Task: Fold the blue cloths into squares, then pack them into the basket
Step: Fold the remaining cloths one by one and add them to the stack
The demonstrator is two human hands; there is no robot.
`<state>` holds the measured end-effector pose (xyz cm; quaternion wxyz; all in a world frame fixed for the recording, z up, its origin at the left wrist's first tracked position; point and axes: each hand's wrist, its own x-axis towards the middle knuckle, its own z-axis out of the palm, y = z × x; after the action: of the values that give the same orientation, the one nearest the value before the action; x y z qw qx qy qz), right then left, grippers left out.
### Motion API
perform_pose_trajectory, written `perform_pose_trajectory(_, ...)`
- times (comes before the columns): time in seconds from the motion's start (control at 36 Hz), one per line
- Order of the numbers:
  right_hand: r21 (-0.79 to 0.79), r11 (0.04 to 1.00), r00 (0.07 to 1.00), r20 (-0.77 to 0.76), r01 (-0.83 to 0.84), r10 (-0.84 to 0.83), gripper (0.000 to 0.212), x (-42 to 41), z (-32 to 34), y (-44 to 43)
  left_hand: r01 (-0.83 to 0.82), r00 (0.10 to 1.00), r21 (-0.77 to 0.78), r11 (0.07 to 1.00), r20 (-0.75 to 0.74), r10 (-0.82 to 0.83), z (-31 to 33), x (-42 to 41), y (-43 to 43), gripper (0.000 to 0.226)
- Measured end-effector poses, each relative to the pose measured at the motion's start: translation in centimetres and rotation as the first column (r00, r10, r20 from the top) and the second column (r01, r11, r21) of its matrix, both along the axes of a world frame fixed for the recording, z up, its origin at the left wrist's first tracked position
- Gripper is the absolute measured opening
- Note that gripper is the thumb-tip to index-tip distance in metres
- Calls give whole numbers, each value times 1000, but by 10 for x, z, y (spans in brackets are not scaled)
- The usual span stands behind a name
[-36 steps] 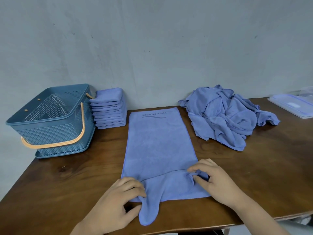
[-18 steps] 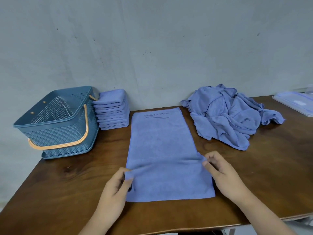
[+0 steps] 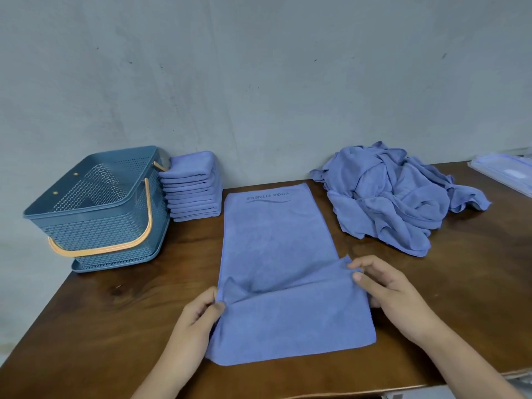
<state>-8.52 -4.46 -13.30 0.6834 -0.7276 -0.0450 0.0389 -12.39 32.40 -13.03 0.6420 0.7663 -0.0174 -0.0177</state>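
Blue cloth (image 3: 273, 243) mid-fold on wooden table (image 3: 115, 312), two hands at work.
Cloth lies flat at table centre, printed end far, near end doubled over itself; left hand (image 3: 195, 321) pinches the flap's left corner between thumb and curled fingers; right hand (image 3: 394, 295) pinches the right corner likewise; basket (image 3: 95, 231) far left, handle lowered; stack of folded cloths (image 3: 193, 191) just right of the basket; heap of loose cloths (image 3: 394, 197) far right.
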Motion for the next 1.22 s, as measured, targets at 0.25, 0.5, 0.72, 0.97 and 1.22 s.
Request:
perform_pose_trajectory(0.25, -201, 972, 993, 11, 121, -121, 21, 31, 12, 19, -151, 963, 292, 944, -173, 208, 5, 41, -3, 49)
perform_pose_trajectory(0.5, -533, 832, 988, 76, 154, -135, 28, 35, -12, 20, -193, 976, 539, 820, 18, 218, -6, 49, -5, 43)
perform_pose_trajectory(0.72, -274, 928, 962, 173, 253, -211, 26, 44, 3, 20, -397, 913, 354, 847, 250, 324, 17, 54, -9, 46)
perform_pose_trajectory(0.97, -249, 909, 921, 294, 333, -257, 41, 145, 41, 40, -474, 870, 373, 798, 339, 359, 49, 157, -2, 43)
perform_pose_trajectory(1.22, -497, 805, 925, 348, 323, -156, 41, 272, 28, 54, -518, 855, 660, 544, 428, 293, 37, 275, -1, 26)
